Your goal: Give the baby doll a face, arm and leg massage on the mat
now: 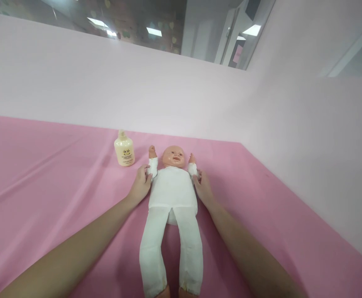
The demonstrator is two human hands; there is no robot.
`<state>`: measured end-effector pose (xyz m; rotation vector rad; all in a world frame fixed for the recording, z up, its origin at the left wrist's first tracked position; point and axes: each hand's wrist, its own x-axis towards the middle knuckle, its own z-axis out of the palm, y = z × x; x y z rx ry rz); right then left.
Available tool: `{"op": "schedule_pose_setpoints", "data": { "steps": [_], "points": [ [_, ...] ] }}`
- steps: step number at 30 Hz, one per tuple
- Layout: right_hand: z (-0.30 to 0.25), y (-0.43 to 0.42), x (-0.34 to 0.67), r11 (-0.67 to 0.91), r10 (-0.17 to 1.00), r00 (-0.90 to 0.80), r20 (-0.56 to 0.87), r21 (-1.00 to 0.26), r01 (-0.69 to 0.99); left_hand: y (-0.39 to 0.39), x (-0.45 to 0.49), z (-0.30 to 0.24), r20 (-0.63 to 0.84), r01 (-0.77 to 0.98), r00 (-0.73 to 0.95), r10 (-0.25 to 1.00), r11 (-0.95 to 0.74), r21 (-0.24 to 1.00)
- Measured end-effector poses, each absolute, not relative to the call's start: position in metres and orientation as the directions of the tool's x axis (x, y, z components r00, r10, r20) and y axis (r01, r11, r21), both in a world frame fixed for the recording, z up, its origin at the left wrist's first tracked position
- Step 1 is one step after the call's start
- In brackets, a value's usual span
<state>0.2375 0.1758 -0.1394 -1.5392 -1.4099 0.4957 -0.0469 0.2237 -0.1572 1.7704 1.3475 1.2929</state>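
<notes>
A baby doll (pixel 172 194) in a white suit lies on its back on the pink cloth (pixel 44 174), head away from me, legs toward me. My left hand (pixel 140 185) rests against the doll's arm on the left, fingers curled round the white sleeve. My right hand (pixel 202 187) touches the doll's other arm, fingertips closed on that sleeve. Both doll arms point upward beside the head.
A cream pump bottle (pixel 124 149) stands upright on the cloth just left of the doll's head. A pale pink wall (pixel 308 157) borders the cloth at the back and along the right side.
</notes>
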Motion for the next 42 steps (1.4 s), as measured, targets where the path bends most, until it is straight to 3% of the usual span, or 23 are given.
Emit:
{"op": "schedule_pose_setpoints", "data": {
  "steps": [18,29,42],
  "points": [
    [-0.136,0.173,0.237,0.162,0.919,0.22,0.327,-0.821,0.547,0.213,-0.045,-0.146,0.321,0.448,0.041,0.946,-0.305,0.841],
    [-0.134,0.171,0.238,0.124,0.945,0.191,0.264,-0.834,0.538,0.215,-0.05,-0.145,0.283,0.513,0.123,0.951,-0.305,0.802],
    [-0.136,0.171,0.239,0.109,0.948,0.204,0.244,-0.852,0.512,0.213,-0.05,-0.145,0.256,0.447,0.107,0.961,-0.276,0.851]
  ]
}}
